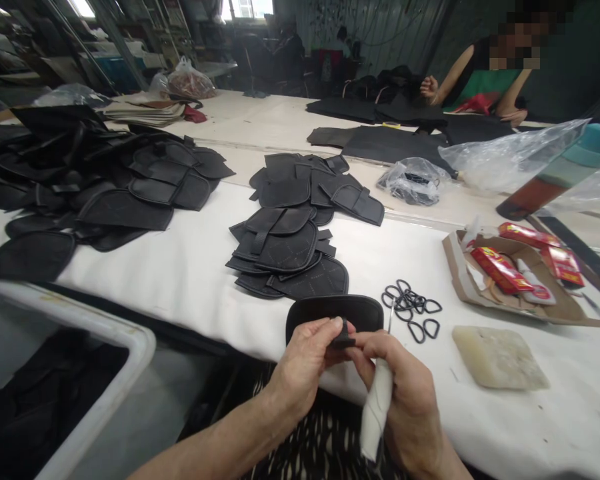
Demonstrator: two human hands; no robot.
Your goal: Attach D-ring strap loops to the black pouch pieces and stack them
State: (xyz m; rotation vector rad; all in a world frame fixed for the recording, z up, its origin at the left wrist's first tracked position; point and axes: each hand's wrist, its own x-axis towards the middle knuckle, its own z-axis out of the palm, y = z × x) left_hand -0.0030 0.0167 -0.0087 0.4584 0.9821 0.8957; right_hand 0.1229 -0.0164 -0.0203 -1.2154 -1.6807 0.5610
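A dark rounded panel with a piped edge (310, 312), leather-like in look, stands tilted at the near table edge. My left hand (305, 357) is closed on it, its thumb pressing a short black strap (344, 337) folded up from the panel. My right hand (405, 380) pinches the strap's other side with its fingertips. Tucked in that same hand is a tool with a white wrapped handle (377, 407); its thin metal shaft points up, and the tip's shape is unclear. Several black D-rings (410, 303) lie loose just beyond my right hand.
Stacked black panels (285, 240) lie ahead, with a bigger heap (95, 173) leftward. Right are a yellowish block (500, 357), a cardboard tray (455, 267) of red glue boxes and a bottle (560, 173). A white bin (140, 347) stands lower left. Across the table sits another person (485, 87).
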